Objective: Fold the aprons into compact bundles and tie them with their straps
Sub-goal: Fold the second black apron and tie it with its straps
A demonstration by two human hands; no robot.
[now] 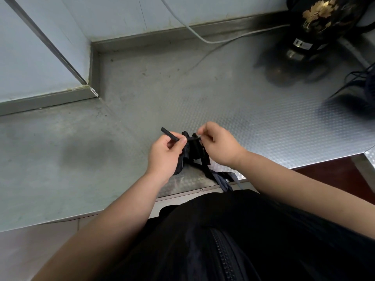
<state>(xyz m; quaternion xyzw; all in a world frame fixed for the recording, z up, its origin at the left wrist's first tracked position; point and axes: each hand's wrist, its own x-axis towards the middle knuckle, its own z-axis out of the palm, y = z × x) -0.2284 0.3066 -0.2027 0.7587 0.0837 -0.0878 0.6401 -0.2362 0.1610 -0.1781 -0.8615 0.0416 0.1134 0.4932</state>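
On the metal table [60, 159], near its front edge, the left hand [165, 157] pinches a black strap [169, 135] between thumb and forefinger, the strap's free end sticking out up and to the left past the fingers. Just right of it the dark apron [194, 153] lies folded into a small bundle between the two hands, with loose straps trailing over the table's edge, and the right hand [218, 146] pinches the same strap with curled fingers above the bundle. Far back on the right, a grey cable [203, 39] runs toward a black jar [316, 21] with gold flowers.
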